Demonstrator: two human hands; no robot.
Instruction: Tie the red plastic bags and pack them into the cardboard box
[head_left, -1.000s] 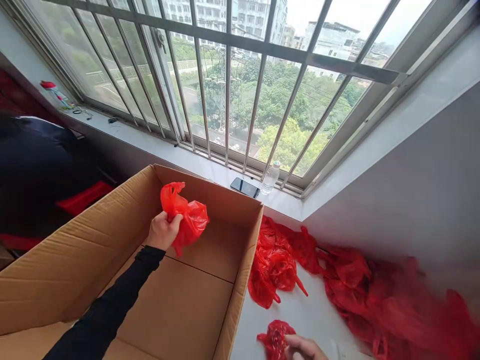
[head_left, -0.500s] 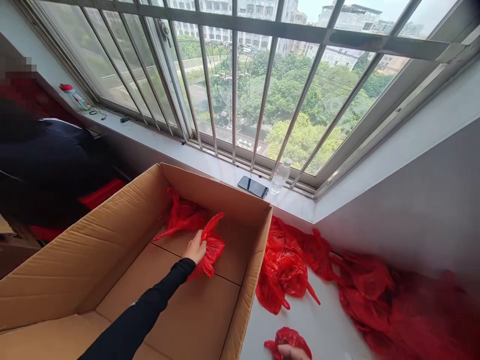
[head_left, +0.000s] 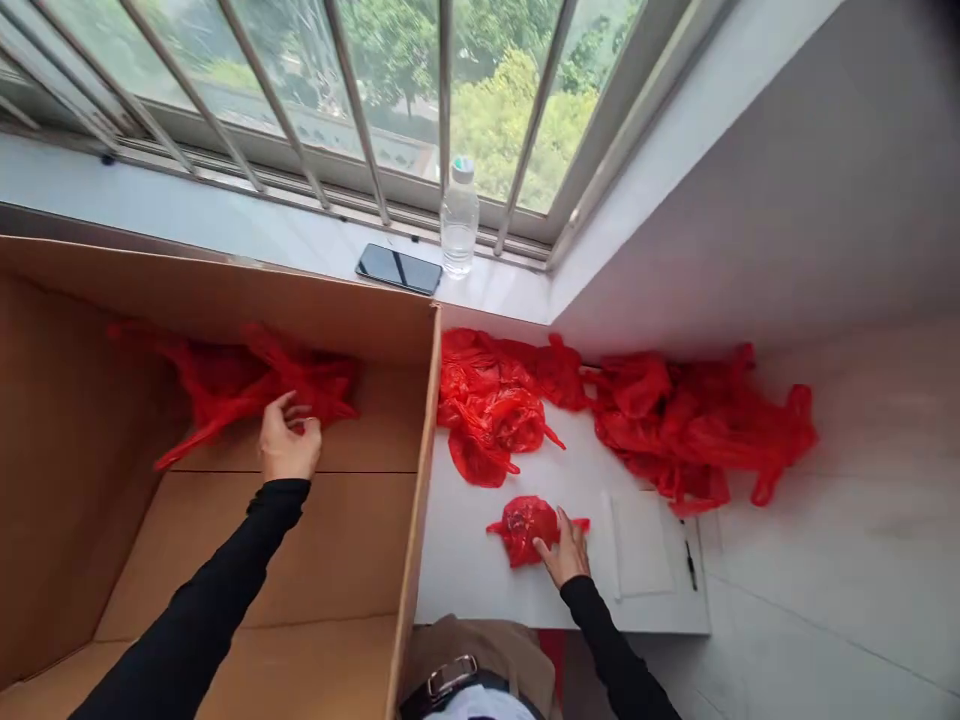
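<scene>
Crumpled thin red plastic bag [head_left: 525,525] lies under the right hand [head_left: 568,550], fingers pressing it flat. Left hand [head_left: 287,445], loosely spread, touches red bags [head_left: 247,380] inside the cardboard box [head_left: 416,470]. Probably light, floppy, slippery; best pinched anywhere.

Your left hand [head_left: 289,447] and right hand [head_left: 568,553] are bare; snug black long sleeves reach each wrist, sleeves entering from 6 o'clock.
</scene>
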